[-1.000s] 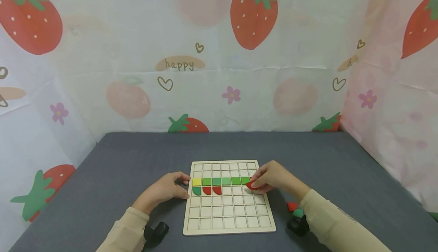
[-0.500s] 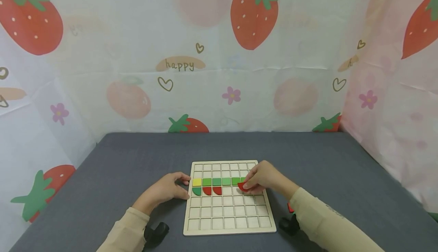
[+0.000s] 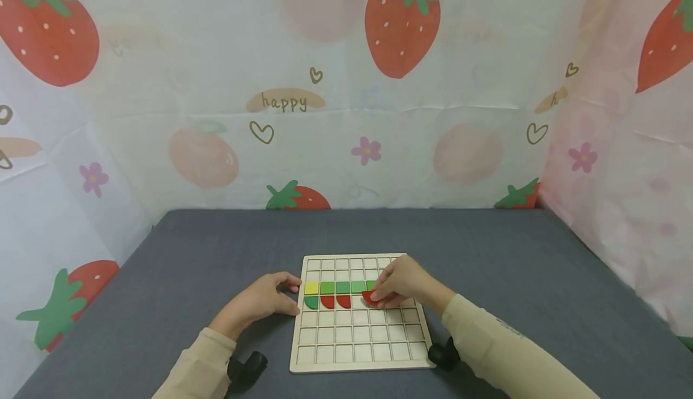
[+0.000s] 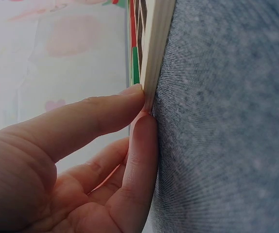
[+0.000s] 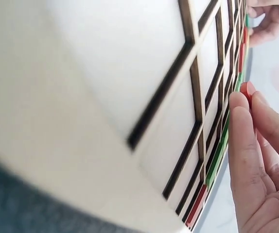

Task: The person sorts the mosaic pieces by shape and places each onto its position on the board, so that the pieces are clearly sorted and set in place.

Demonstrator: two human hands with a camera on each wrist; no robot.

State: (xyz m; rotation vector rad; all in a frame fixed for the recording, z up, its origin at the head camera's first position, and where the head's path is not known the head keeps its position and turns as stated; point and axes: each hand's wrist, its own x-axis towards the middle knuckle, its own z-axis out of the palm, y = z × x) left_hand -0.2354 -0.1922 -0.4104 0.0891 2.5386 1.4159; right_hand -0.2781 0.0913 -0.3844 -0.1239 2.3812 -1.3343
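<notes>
A pale wooden grid board (image 3: 335, 354) lies flat on the dark table. Across one of its rows run a yellow square tile (image 3: 311, 288) and several green square tiles (image 3: 343, 287). Below them sit a green quarter-circle tile (image 3: 311, 303) and two red quarter-circle tiles (image 3: 327, 302). My right hand (image 3: 406, 283) pinches another red tile (image 3: 369, 298) between thumb and fingers, just above this lower row; the right wrist view shows only the tile's end (image 5: 245, 92). My left hand (image 3: 258, 303) touches the board's left edge with thumb and fingertips spread along it.
Grey-blue cloth covers the table (image 3: 216, 248). A strawberry-print curtain (image 3: 346, 164) hangs behind and at both sides. A red tile (image 5: 196, 206) lies at the right end of the upper row. Black wrist devices (image 3: 248, 370) sit under both forearms.
My right hand has moved left over the board with the red tile. Loose red and green pieces right of the board are now hidden by the sleeve. The left hand stays put.
</notes>
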